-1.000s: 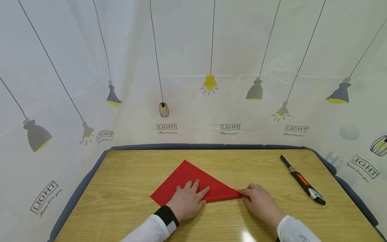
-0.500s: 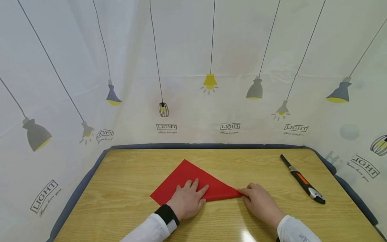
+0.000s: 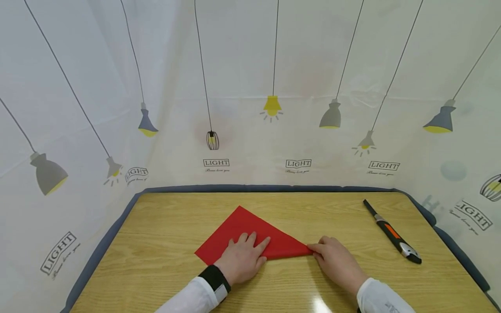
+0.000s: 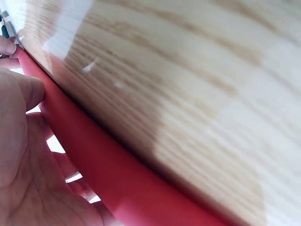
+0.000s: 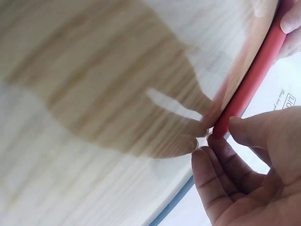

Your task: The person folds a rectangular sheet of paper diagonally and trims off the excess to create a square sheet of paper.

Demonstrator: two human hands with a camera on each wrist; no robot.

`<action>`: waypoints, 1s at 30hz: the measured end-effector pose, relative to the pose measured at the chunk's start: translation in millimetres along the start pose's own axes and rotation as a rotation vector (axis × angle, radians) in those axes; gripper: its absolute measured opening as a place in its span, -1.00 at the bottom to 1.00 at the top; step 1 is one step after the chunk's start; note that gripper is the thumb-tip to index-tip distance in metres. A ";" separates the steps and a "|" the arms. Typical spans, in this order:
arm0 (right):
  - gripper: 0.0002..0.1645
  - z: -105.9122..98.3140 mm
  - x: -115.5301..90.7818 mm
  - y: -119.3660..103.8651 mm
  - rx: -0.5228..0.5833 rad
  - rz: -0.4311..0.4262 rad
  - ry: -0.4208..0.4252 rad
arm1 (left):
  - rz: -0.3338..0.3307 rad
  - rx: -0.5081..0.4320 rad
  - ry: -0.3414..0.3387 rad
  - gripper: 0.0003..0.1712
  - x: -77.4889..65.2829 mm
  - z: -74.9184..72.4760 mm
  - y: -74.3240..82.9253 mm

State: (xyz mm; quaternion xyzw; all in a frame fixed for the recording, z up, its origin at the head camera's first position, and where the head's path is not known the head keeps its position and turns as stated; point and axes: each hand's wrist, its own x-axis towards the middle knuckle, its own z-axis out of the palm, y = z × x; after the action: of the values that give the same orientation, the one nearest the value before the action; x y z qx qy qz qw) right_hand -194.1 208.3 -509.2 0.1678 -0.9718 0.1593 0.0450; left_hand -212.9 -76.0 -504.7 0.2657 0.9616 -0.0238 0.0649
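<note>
A red sheet of paper [image 3: 279, 243], folded over along its near side, lies on the wooden table. Across its middle rests my left hand [image 3: 240, 261], with its fingers spread flat on the sheet. The left wrist view shows the rounded fold of the red paper [image 4: 108, 165] running past the left thumb. At the sheet's narrow right corner, my right hand [image 3: 336, 263] pinches the tip between thumb and forefinger. In the right wrist view the right thumb and forefinger meet at the end of the red fold [image 5: 235, 110].
A utility knife [image 3: 391, 234] with a black and orange handle lies at the right of the table [image 3: 164, 234]. Dark blue padding [image 3: 242, 189] runs along the table's back and sides. Behind it hangs a white curtain [image 3: 242, 56] printed with lamps.
Both hands keep their places on the red paper. Its near folded edge looks slightly flatter beside the left hand.
</note>
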 end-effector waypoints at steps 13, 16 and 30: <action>-0.75 0.9 1.7 -0.5 -0.027 -0.019 0.021 | -0.001 0.003 0.005 -0.30 -1.9 -0.6 1.7; -0.75 1.0 1.7 -0.6 -0.023 -0.011 0.019 | -0.003 0.007 0.007 -0.31 -1.4 -0.1 2.6; -0.71 -0.1 0.8 -1.9 -0.026 -0.004 -0.007 | -0.016 0.008 0.014 -0.32 -0.4 3.5 3.1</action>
State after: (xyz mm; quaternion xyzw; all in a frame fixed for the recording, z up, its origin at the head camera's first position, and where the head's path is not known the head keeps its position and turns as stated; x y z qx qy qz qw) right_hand -194.2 206.3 -508.4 0.1698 -0.9736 0.1458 0.0440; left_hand -210.6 -73.9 -508.2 0.2586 0.9639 -0.0263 0.0572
